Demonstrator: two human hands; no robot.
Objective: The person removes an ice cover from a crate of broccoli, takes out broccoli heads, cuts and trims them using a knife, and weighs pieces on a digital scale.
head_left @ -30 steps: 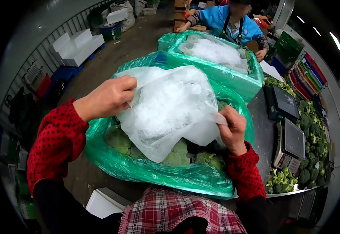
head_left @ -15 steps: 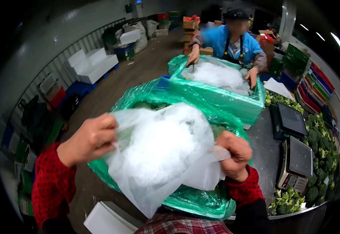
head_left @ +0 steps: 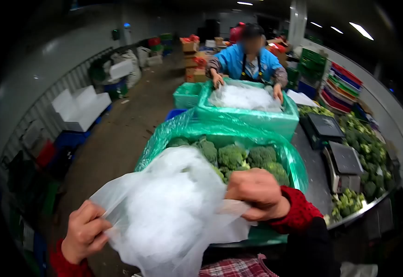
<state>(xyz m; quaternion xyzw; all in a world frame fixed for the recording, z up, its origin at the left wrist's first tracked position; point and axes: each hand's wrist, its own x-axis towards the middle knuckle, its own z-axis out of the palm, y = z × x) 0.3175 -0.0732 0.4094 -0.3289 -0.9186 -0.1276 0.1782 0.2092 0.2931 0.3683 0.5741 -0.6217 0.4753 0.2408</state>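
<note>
A translucent white sheet with a heap of crushed ice [head_left: 169, 207] hangs between my two hands. My left hand [head_left: 86, 231] pinches the sheet's left edge at the lower left. On the other side my right hand [head_left: 257, 194] is closed round a gathered corner of the sheet [head_left: 227, 231]. Behind the ice stands a box lined with green plastic film [head_left: 298, 171], holding several heads of broccoli [head_left: 233, 156]. The ice and sheet cover the near left part of this box.
Across from me a co-worker in a blue jacket [head_left: 229, 60] has both hands at another green-lined box [head_left: 257, 117] topped with ice. Two scales [head_left: 344, 159] and loose broccoli [head_left: 368, 147] lie on the metal table at right. White foam boxes [head_left: 83, 108] stand by the left wall.
Both my hands have moved the ice-filled sheet toward me and to the left. More broccoli in the near box is now uncovered. The camera view has shifted too.
</note>
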